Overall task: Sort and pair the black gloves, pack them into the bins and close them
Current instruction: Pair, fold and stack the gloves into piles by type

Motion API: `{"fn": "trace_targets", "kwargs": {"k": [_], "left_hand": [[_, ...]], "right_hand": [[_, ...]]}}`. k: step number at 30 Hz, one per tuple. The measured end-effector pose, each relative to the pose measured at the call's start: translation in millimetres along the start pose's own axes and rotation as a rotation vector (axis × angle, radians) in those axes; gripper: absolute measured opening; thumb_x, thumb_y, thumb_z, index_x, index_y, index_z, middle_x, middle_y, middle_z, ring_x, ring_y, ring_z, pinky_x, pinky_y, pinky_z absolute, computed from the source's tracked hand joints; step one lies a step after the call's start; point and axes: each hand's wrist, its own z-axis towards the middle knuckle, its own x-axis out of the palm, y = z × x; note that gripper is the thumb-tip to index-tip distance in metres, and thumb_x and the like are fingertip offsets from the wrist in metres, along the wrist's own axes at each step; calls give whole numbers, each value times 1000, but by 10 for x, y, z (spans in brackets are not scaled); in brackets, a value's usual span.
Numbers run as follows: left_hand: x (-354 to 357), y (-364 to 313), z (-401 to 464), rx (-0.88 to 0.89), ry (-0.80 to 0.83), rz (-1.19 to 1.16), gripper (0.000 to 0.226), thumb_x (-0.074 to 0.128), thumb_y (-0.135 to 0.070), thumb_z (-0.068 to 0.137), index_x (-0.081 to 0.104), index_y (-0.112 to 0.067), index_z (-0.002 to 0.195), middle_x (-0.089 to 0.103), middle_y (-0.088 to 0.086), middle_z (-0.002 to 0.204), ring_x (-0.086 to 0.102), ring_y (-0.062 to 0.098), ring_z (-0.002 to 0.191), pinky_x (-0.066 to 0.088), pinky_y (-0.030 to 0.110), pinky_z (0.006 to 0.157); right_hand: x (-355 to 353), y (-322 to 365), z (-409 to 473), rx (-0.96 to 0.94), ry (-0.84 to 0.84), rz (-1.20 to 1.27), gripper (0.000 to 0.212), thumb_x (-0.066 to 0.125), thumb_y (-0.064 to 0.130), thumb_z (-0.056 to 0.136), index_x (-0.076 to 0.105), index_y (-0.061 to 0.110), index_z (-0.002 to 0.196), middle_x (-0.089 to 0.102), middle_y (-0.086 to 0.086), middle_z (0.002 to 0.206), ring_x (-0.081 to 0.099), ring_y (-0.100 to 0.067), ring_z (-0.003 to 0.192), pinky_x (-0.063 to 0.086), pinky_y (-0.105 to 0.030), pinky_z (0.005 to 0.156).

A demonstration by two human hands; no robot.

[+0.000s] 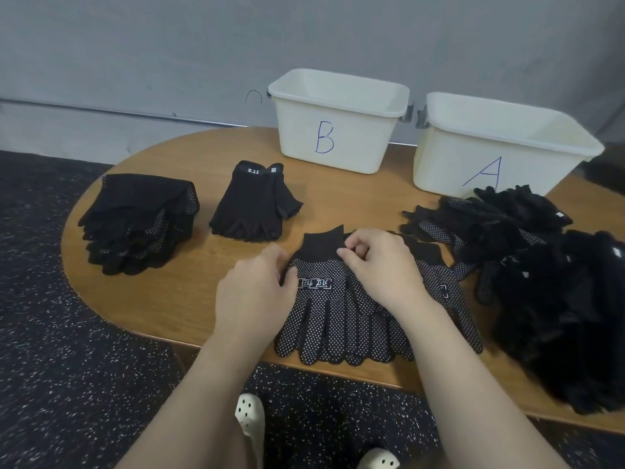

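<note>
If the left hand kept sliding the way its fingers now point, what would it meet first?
The left hand points right, along the dotted glove it already touches. Going on, it would most likely meet the right hand, which pinches the same glove's cuff; depth is hard to judge.

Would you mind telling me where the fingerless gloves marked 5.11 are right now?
The fingerless gloves lie left of centre on the table, between the stacked dotted gloves and bin B.

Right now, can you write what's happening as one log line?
step: pairing | left hand: holding dotted gloves | right hand: pinching cuff | bin A, bin B: open | stack: sorted
</note>
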Motion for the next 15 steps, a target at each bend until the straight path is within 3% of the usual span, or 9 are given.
{"fn": "trace_targets", "kwargs": {"k": [4, 7, 10, 12, 15], "left_hand": [[26, -37, -6, 153, -56, 66, 29, 62, -30, 98, 69, -16, 123, 65, -1, 108, 61, 21, 100, 46, 38, 90], [87, -118, -47, 313, 65, 44, 43, 47, -37, 104, 62, -16, 138, 59, 2, 139, 53, 21, 129, 37, 37, 111], [222, -185, -121, 381, 253, 26, 59, 24, -50, 107, 33, -27, 161, 24, -3, 170, 19, 15, 156, 9, 29, 125], [309, -183, -143, 378, 331, 82, 66, 10, -56, 104, 11, -32, 165, 3, -6, 174, -2, 10, 159, -6, 28, 126], [360, -147, -117, 369, 361, 158, 68, 4, -61, 101, -2, -37, 165, -10, -10, 172, -14, 8, 157, -14, 34, 127]], "right_hand": [[-7, 6, -22, -31, -60, 24, 8, 70, 37, 94, 70, 29, 97, 55, 15, 85, 52, -2, 74, 47, -31, 69], [-50, -12, -40, -48, -117, 42, 9, 71, 33, 94, 71, 27, 101, 54, 17, 90, 52, 0, 77, 53, -33, 77], [-109, -70, -81, -94, -82, 34, 15, 71, 32, 93, 72, 23, 106, 57, 14, 104, 56, -7, 97, 50, -33, 92], [-185, -142, -121, -121, -7, 3, 27, 73, 37, 92, 71, 23, 115, 56, 11, 123, 47, -11, 121, 40, -31, 106], [-338, -289, -184, -59, 124, -44, 52, 71, 52, 89, 63, 28, 133, 44, 11, 150, 29, -11, 144, 25, -33, 119]]}}
